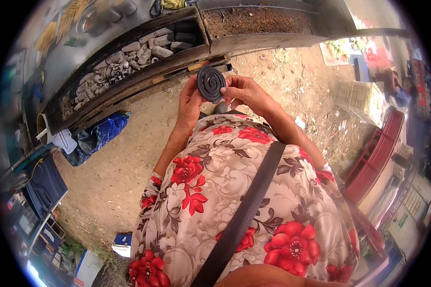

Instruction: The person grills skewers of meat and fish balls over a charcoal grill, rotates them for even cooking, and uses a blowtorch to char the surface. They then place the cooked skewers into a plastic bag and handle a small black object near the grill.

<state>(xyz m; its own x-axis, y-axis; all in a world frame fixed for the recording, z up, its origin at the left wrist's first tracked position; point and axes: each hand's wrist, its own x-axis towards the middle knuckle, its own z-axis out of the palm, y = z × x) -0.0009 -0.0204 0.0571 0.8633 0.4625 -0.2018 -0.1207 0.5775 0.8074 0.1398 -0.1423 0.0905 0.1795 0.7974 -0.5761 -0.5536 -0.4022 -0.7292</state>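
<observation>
A dark spiral mosquito coil [211, 83] is held up in front of my body, between both hands. My left hand [189, 104] grips its left and lower edge with thumb and fingers. On the other side, my right hand [249, 94] pinches the coil's right edge between thumb and fingertips. Just beyond the hands runs a long metal charcoal grill [129, 86]. Ash-covered charcoal pieces [124, 59] lie in it, with darker briquettes [185, 37] at its right end.
A metal trough [262, 39] adjoins the grill. Blue bags [104, 134] rest on the dirt ground below the grill's left part. Plastic crates [359, 97] and a red rack [375, 154] stand at right, near a seated person [398, 86]. A dark blue bin [45, 183] is at left.
</observation>
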